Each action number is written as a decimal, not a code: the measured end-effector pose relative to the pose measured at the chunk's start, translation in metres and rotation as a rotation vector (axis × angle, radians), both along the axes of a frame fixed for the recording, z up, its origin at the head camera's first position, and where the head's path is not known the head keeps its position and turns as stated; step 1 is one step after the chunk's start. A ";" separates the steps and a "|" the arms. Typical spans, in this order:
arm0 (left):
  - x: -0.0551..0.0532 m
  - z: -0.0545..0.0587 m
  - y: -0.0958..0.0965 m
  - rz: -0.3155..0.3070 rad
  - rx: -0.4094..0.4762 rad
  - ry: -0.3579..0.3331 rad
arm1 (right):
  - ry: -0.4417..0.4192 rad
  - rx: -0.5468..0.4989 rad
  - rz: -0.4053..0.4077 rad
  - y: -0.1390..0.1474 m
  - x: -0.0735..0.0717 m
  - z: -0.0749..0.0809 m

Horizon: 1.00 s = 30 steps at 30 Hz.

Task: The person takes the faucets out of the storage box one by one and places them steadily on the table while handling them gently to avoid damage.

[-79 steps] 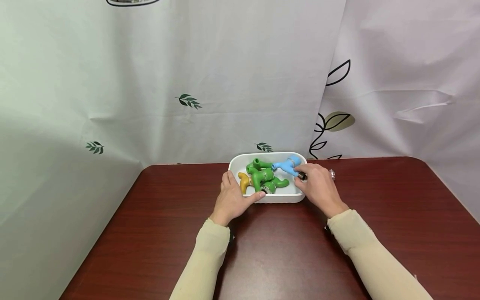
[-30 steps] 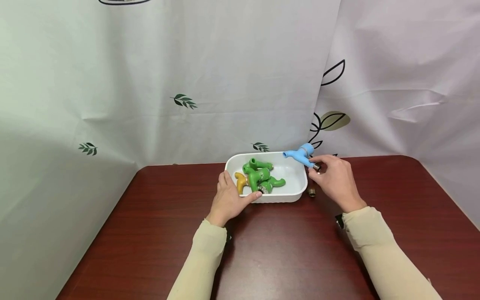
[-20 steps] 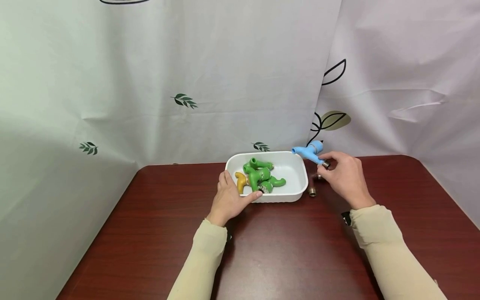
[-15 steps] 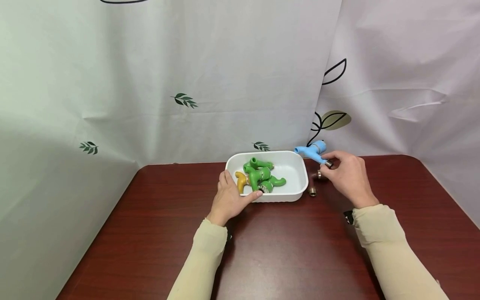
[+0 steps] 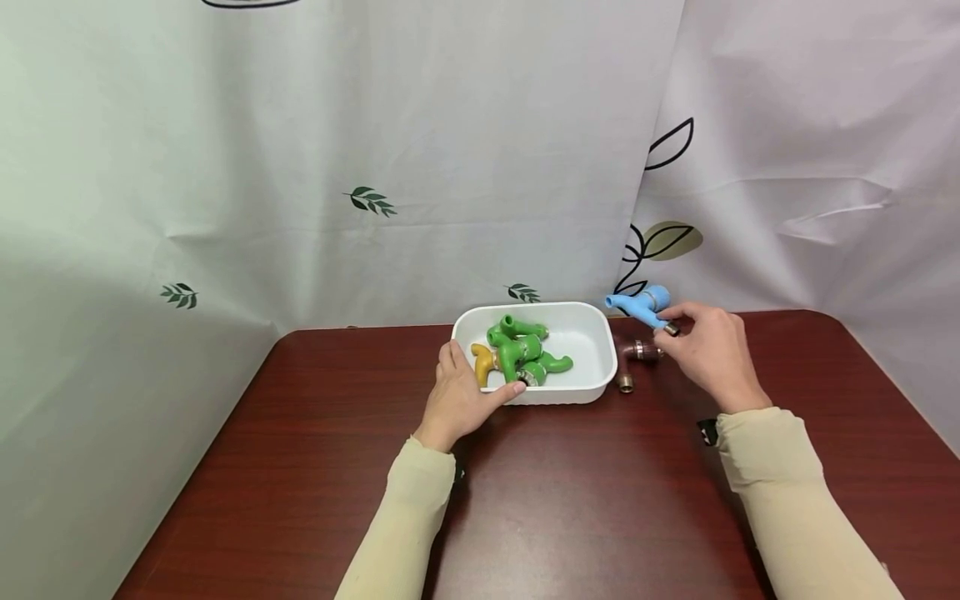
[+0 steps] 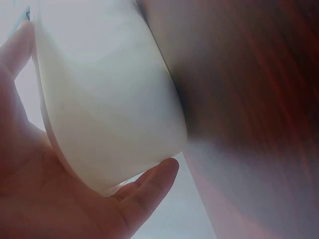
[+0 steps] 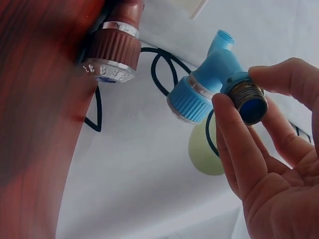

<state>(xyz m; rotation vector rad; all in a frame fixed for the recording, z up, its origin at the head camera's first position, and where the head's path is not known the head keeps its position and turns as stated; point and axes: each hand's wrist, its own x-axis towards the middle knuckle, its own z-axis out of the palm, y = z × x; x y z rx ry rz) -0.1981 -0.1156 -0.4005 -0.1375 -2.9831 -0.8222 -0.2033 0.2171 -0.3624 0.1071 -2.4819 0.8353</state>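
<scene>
Just off the right end of a white plastic tray [image 5: 555, 396], a light blue plastic tap [image 5: 637, 308] is held up by my right hand [image 5: 712, 354]. Thumb and fingertips pinch it at the threaded metal inlet, as the right wrist view shows; its ribbed knob [image 7: 189, 102] points away from the palm. My left hand [image 5: 459, 400] holds the tray's near left corner, thumb over the front rim and fingers along the left side. Several green taps [image 5: 521, 350] and a yellow one [image 5: 483, 362] lie piled in the tray's left half. On the table, a brown tap [image 5: 626, 362] lies beside the tray.
The dark red wooden table [image 5: 555, 500] has rounded far corners. White cloth [image 5: 480, 167] with printed leaves hangs right behind the tray and along the left side. The brown tap lies between the tray's right end and my right hand.
My right hand has lifted the blue tap out of the tray and carried it right, past the tray's end, uncovering the brown tap. My left hand has stayed on the tray's corner.
</scene>
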 end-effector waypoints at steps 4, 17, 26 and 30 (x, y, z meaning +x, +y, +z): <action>0.000 0.001 0.000 0.003 0.000 -0.003 | -0.016 0.003 -0.004 0.003 -0.001 -0.001; 0.001 0.000 -0.001 -0.005 0.008 0.013 | -0.077 0.010 -0.024 0.010 -0.001 -0.008; 0.001 0.000 -0.001 -0.005 0.009 0.004 | -0.098 0.018 -0.030 0.016 -0.002 -0.014; 0.001 0.000 -0.001 -0.002 0.005 0.000 | -0.103 0.021 -0.028 0.019 -0.004 -0.016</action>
